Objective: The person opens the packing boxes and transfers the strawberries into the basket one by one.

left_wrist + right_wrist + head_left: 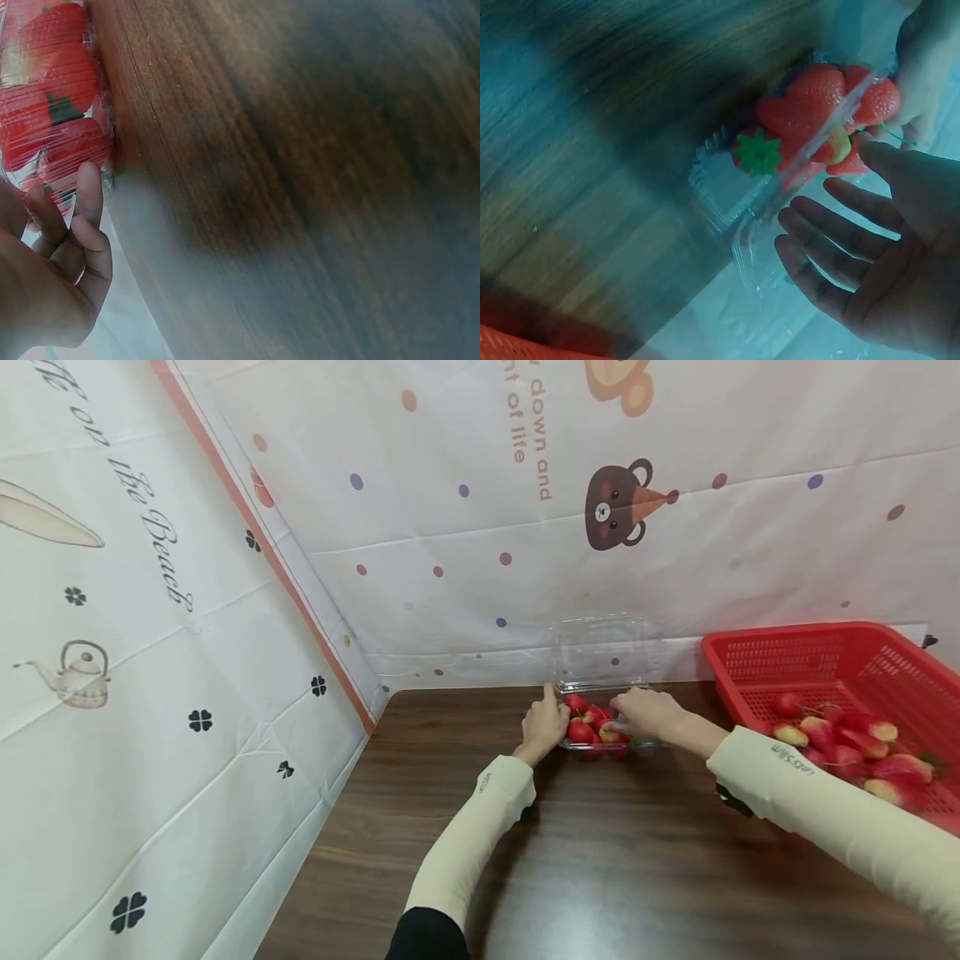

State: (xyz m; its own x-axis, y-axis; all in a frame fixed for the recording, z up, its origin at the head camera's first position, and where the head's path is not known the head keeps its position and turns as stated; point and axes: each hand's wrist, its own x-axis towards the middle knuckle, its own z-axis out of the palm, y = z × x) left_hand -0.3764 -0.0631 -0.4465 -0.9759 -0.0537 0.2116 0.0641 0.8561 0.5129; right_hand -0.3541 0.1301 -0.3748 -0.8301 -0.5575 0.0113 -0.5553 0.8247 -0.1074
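My left hand [545, 723] touches the clear box's [726, 178] left side; I can't tell whether it grips. My right hand [651, 712], fingers loosely outstretched, should settle the strawberries [580, 732] inside gently.

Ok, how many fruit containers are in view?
2: the red basket at the right of the head view, and the clear plastic box with left hand at its edge and right hand over it. No others show.

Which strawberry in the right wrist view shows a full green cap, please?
The leftmost strawberry in the box; no other shows a whole cap there.
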